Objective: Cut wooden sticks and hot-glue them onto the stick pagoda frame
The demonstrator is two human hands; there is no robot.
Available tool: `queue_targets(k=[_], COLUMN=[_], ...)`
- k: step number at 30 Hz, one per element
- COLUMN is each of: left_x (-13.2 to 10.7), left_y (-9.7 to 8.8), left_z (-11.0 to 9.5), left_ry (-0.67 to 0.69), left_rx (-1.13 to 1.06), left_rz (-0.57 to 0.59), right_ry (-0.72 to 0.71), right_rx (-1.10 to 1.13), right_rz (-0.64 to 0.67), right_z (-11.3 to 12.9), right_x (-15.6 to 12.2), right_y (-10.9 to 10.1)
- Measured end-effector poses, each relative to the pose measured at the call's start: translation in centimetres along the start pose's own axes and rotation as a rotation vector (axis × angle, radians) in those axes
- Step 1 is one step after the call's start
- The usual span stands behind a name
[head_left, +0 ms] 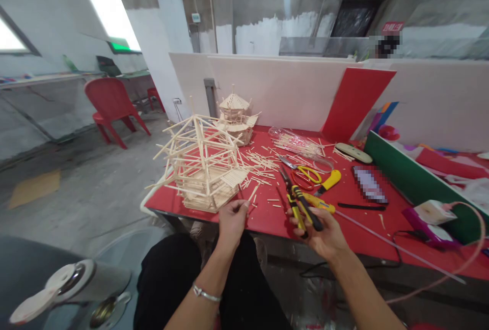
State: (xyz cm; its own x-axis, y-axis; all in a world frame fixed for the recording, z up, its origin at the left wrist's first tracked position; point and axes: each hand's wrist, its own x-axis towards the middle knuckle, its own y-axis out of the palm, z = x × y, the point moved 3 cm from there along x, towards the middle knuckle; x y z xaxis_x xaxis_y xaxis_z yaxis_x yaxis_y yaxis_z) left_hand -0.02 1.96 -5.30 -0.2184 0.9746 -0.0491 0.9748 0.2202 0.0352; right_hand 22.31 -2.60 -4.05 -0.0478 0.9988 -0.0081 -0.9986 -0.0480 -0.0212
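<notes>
My left hand is closed in a pinch at the table's front edge, on a thin wooden stick that points up and to the right. Beside it stands a pavilion model frame built of pale sticks. My right hand is wrapped round the yellow-and-black handles of pliers, whose dark jaws point up and left. Just behind that hand lies a yellow glue gun with a clear glue stick running out to the right. Loose wooden sticks are scattered past both hands.
Scissors and a yellow-handled knife lie beyond the pliers. A second pavilion model stands at the back of the red table. At right are a green board and a cabled white charger. A lidded cup stands at lower left.
</notes>
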Motion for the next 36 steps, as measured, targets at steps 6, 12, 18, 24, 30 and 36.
queue_targets(k=[6, 12, 18, 24, 30, 36], left_x=[0.2, 0.3, 0.0, -0.7, -1.3, -1.6], left_y=[1.4, 1.5, 1.5, 1.9, 1.9, 1.7], left_z=[-0.4, -1.2, -1.9, -3.4, -4.6, -4.8], left_ry=[0.039, 0.109, 0.179, 0.271, 0.406, 0.438], left_rx=[0.052, 0.144, 0.210, 0.286, 0.437, 0.510], left_rz=[0.022, 0.036, 0.083, 0.150, 0.196, 0.259], right_ry=[0.339, 0.462, 0.438, 0.310, 0.193, 0.224], right_rx=[0.816, 0.717, 0.373, 0.133, 0.067, 0.062], right_rz=[0.207, 0.241, 0.197, 0.257, 0.332, 0.345], right_z=[0.6, -1.2, -1.3, 0.3, 1.2, 0.9], right_x=[-4.8, -6.0, -6.1, -5.2, -4.5, -4.6], right_y=[4.2, 6.0, 5.2, 5.1, 5.7, 5.8])
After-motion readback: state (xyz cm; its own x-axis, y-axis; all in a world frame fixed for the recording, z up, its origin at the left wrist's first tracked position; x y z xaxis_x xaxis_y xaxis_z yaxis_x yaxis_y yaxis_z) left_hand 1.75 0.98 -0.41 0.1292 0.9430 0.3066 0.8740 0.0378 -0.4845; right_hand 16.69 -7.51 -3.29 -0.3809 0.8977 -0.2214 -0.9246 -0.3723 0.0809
